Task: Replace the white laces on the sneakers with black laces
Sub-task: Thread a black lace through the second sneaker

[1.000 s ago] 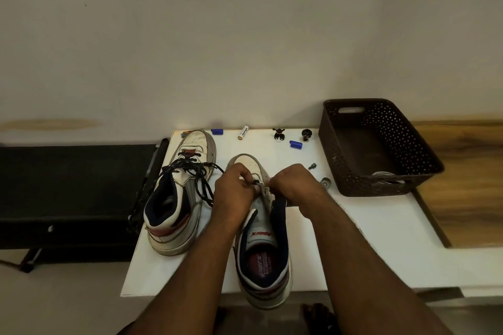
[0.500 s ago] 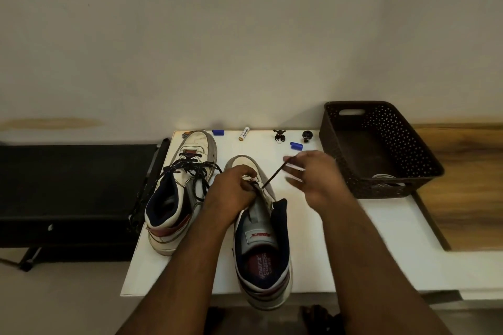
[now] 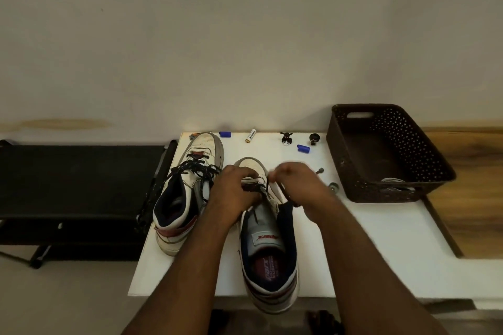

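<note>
A white table (image 3: pixel 353 253) carried two sneakers, left (image 3: pixel 185 198) and near-centre (image 3: pixel 268 253), a dark basket (image 3: pixel 386 155) at far right, and small oddments along its far edge.

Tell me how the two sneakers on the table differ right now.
The left sneaker already has black laces crossing its eyelets and stands untouched; the right sneaker is barely laced, and the left hand and right hand work a black lace near its toe. It also overhangs the table edge. Both are white high-tops.

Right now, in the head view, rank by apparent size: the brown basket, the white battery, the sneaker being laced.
1. brown basket
2. sneaker being laced, though it sits nearer the camera
3. white battery
</note>
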Tool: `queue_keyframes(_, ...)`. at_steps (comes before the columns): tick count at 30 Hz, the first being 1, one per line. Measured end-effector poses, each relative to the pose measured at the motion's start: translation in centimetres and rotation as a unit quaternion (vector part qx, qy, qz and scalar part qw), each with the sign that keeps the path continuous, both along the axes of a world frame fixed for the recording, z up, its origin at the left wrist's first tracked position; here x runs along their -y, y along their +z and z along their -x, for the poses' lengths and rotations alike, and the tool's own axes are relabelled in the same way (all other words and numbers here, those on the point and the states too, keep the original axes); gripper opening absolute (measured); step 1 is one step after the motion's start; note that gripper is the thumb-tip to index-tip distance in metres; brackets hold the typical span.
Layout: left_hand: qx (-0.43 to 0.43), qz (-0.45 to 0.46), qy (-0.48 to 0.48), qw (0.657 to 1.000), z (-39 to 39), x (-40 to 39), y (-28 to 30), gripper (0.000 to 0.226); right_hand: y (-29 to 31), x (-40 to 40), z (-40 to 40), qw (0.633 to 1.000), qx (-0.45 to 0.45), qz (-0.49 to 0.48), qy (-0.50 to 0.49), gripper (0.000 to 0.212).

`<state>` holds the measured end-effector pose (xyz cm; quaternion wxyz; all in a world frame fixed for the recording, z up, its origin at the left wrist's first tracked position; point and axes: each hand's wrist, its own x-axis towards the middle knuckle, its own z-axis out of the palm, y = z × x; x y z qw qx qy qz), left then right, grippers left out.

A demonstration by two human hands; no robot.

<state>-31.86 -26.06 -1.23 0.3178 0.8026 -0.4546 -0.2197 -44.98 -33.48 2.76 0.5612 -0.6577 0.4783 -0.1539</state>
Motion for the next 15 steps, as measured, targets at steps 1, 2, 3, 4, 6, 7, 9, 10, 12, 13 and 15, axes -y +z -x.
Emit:
queue_keyframes(1, -0.016, 0.004, 0.000, 1.000, -0.1, 0.0, 0.0, 0.051, 1.2, 0.1, 0.2, 0.980, 0.158, -0.108, -0.059, 0.017)
queue_keyframes(2, -0.027, 0.007, 0.000, 1.000, -0.2, 0.0, 0.1, 0.053, 2.5, 0.2, 0.6, 0.917, 0.325, -0.200, -0.112, 0.015)
queue_keyframes(3, -0.032, 0.012, 0.000, 0.999, -0.1, -0.1, 0.1, 0.055, 3.8, 0.5, 1.4, 0.840, 0.463, -0.244, -0.147, 0.014)
queue_keyframes(4, -0.033, 0.019, -0.001, 0.999, -0.1, -0.1, 0.1, 0.055, 4.9, 0.9, 2.1, 0.776, 0.556, -0.248, -0.165, 0.014)
queue_keyframes(6, -0.037, 0.041, -0.016, 0.998, 0.1, -0.2, 0.3, 0.053, 5.8, 1.3, 3.1, 0.734, 0.622, -0.200, -0.184, 0.014)
queue_keyframes(7, -0.046, 0.054, -0.022, 0.997, 0.2, -0.3, 0.7, 0.049, 5.6, 1.2, 3.4, 0.759, 0.595, -0.169, -0.203, 0.015)
queue_keyframes(9, -0.075, 0.088, 0.013, 0.993, 0.1, -0.8, 1.8, 0.033, 4.1, 1.3, 3.4, 0.885, 0.401, -0.068, -0.227, 0.018)
queue_keyframes(10, -0.066, 0.116, 0.053, 0.990, -0.1, -1.1, 2.4, 0.026, 3.1, 1.3, 3.2, 0.958, 0.206, 0.018, -0.200, 0.019)
queue_keyframes(12, -0.031, 0.181, 0.143, 0.973, -0.5, -1.8, 3.1, 0.019, 0.8, 1.6, 2.9, 0.969, -0.162, 0.174, -0.058, 0.019)
queue_keyframes(13, -0.037, 0.202, 0.175, 0.963, -0.6, -2.1, 3.3, 0.019, 0.1, 1.5, 2.6, 0.946, -0.240, 0.217, -0.022, 0.018)
queue_keyframes(15, -0.098, 0.169, 0.196, 0.961, -0.9, -2.5, 3.3, 0.027, -0.5, 1.0, 1.9, 0.943, -0.221, 0.247, -0.013, 0.026)
